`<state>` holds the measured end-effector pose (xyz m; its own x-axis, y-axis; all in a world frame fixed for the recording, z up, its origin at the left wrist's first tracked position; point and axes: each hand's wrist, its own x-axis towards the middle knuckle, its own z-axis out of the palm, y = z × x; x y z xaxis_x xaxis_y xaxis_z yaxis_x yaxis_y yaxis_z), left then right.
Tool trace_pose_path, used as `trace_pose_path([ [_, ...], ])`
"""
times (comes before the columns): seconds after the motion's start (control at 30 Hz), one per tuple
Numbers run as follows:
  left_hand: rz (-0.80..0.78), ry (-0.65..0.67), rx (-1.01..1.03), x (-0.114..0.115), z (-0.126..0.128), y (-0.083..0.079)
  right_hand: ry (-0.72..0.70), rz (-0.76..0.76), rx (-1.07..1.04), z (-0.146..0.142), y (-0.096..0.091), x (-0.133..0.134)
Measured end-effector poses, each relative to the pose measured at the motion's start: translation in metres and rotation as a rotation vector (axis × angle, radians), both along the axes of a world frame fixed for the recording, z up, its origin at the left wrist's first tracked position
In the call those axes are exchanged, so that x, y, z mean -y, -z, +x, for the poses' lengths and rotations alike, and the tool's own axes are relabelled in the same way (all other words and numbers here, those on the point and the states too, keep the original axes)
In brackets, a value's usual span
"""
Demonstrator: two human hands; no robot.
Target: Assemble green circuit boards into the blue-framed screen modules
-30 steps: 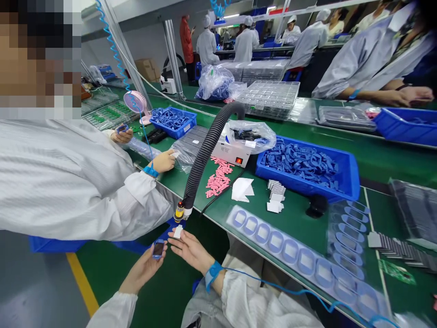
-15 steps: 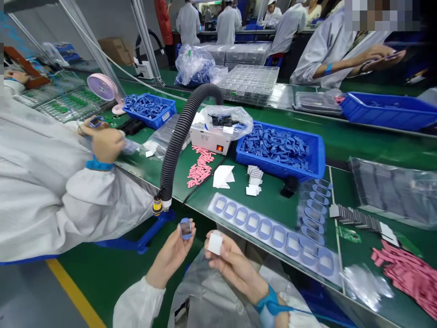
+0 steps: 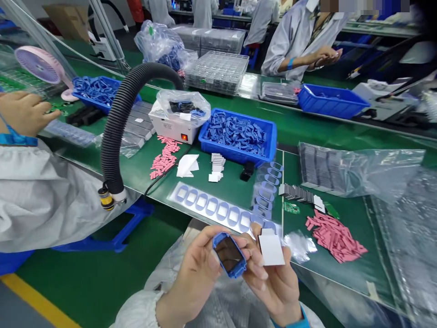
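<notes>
Green-topped assembly worktop (image 3: 259,191) runs through a busy factory room, carrying a blue plastic tray (image 3: 273,136) heaped with blue rubber frames (image 3: 235,134), a loose pile of pink strips (image 3: 336,237) and a translucent sheet of blue-ringed rounded cut-outs (image 3: 211,210). Just off the worktop's near edge, the left hand (image 3: 194,278) curls closely around a small blue-framed dark-glass module (image 3: 229,255), holding it up by its side. The right hand (image 3: 276,284) pinches a white rectangular card (image 3: 271,249) between thumb and fingers, close beside the module. Module and card look just apart, not joined. Plenty looks left: the tray is heaped full, and the pink strips and cut-out sheet lie in quantity.
</notes>
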<state>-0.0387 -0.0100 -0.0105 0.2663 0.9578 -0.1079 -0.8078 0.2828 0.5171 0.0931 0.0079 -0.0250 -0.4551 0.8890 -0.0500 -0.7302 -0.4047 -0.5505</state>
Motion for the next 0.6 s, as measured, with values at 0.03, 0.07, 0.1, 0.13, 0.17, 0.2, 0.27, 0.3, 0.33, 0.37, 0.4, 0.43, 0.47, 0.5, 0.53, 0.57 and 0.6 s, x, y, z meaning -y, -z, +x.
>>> trace_pose_path([
  [0.03,0.011,0.000,-0.007,-0.001,0.005,-0.001,0.011,-0.004,-0.007,0.004,-0.001,0.000],
  [0.07,0.020,-0.001,-0.016,-0.002,0.009,-0.002,0.025,-0.014,-0.009,0.007,-0.001,0.001],
  [0.1,0.025,-0.003,-0.028,-0.003,0.012,-0.002,0.042,-0.028,-0.003,0.009,-0.001,0.001],
  [0.13,0.033,-0.003,-0.040,-0.003,0.015,-0.003,0.062,-0.044,0.008,0.011,-0.001,0.002],
  [0.17,0.040,-0.004,-0.051,-0.003,0.018,-0.003,0.082,-0.054,0.021,0.013,-0.001,0.002],
  [0.2,0.045,-0.004,-0.058,-0.003,0.020,-0.003,0.101,-0.059,0.037,0.014,-0.001,0.003],
  [0.27,0.051,-0.004,-0.066,-0.002,0.023,-0.002,0.139,-0.057,0.070,0.017,0.000,0.004],
  [0.3,0.055,-0.004,-0.069,-0.002,0.024,-0.001,0.159,-0.053,0.086,0.017,0.001,0.005],
  [0.33,0.058,-0.006,-0.072,-0.001,0.025,0.000,0.176,-0.048,0.106,0.018,0.001,0.006],
  [0.37,0.059,-0.007,-0.076,-0.001,0.026,0.001,0.192,-0.042,0.128,0.019,0.001,0.006],
  [0.4,0.062,-0.008,-0.079,-0.001,0.026,0.001,0.206,-0.032,0.156,0.021,0.002,0.007],
  [0.43,0.065,-0.012,-0.082,0.000,0.027,0.002,0.221,-0.015,0.187,0.022,0.002,0.007],
  [0.47,0.070,-0.016,-0.087,0.000,0.027,0.002,0.237,0.004,0.226,0.024,0.001,0.008],
  [0.5,0.073,-0.018,-0.095,0.000,0.027,0.002,0.253,0.030,0.270,0.027,0.000,0.009],
  [0.53,0.077,-0.020,-0.107,0.000,0.027,0.001,0.270,0.061,0.324,0.029,-0.001,0.010],
  [0.57,0.084,-0.020,-0.121,0.000,0.027,0.001,0.296,0.099,0.389,0.032,-0.003,0.012],
  [0.6,0.092,-0.024,-0.136,0.001,0.027,0.000,0.330,0.141,0.462,0.034,-0.005,0.013],
])
